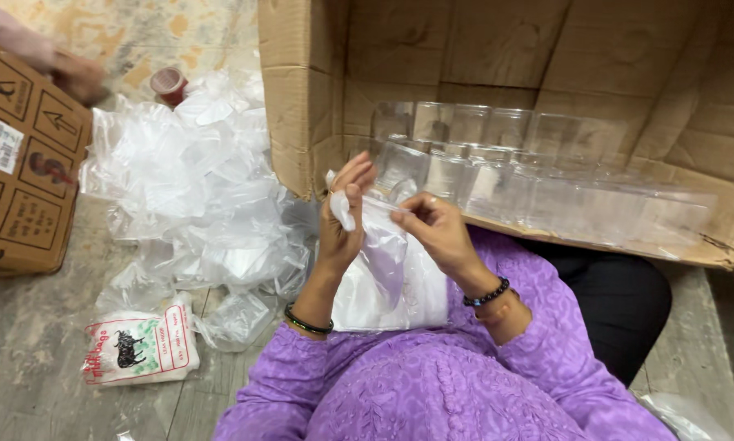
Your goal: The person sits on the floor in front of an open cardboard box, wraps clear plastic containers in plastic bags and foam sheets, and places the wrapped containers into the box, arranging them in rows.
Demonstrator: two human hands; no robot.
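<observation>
Head view: left hand [344, 214] and right hand [435, 226] each pinch the top edge of a thin clear plastic bag [387, 273] held over the lap. Rows of clear plastic tumblers [498, 167] lie in the open brown cardboard box [498, 49] just behind the hands.

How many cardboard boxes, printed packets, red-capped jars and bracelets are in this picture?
Cardboard boxes: 2, the large open box holding clear glasses and a printed box at left.
Printed packets: 1, a white packet on the floor.
Red-capped jars: 1.
Bracelets: 2, one on the left wrist, one on the right wrist.
Total: 6.
</observation>
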